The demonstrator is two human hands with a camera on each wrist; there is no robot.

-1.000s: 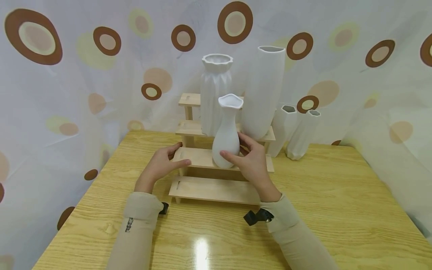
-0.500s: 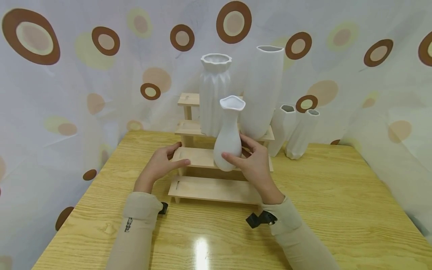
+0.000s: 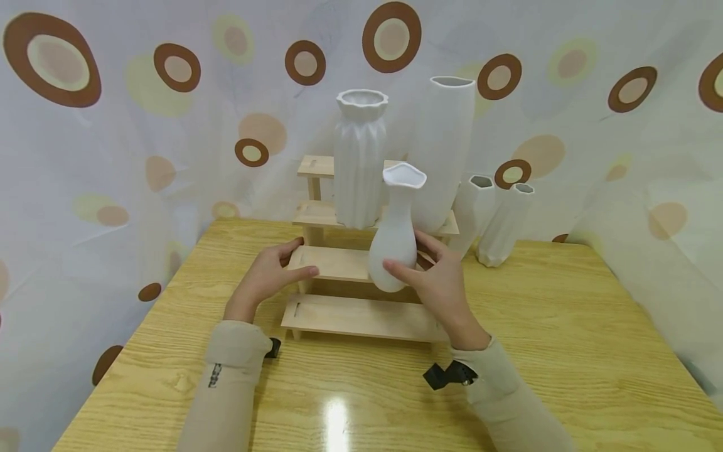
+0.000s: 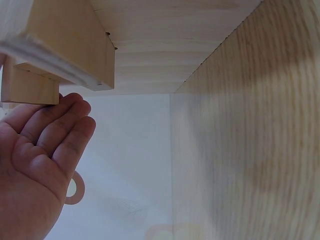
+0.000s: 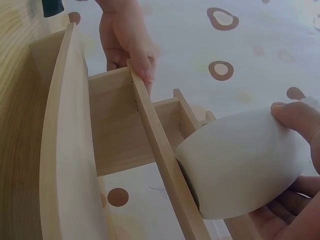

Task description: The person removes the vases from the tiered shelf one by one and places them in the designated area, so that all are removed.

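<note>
A white vase (image 3: 393, 248) with a slim neck and flared wavy rim is held in my right hand (image 3: 443, 285), thumb on its front and fingers round its right side. It leans slightly right at the second step from the bottom of a stepped wooden stand (image 3: 333, 262). In the right wrist view, the vase's base (image 5: 192, 187) is at that step's front edge; contact is hard to tell. My left hand (image 3: 268, 276) grips the step's left end, thumb on top. From below, the left wrist view shows the left fingers (image 4: 62, 125) against the stand's wooden end.
On a higher step stand a tall pleated white vase (image 3: 360, 163) and a taller smooth one (image 3: 446, 144). Two slimmer white vases (image 3: 477, 207) (image 3: 505, 226) stand on the wooden table (image 3: 565, 351) right of the stand. A patterned cloth (image 3: 226, 125) hangs behind.
My right hand has shifted the slim-necked vase to the right and slightly down toward me along the step. The left hand stays at the step's left end.
</note>
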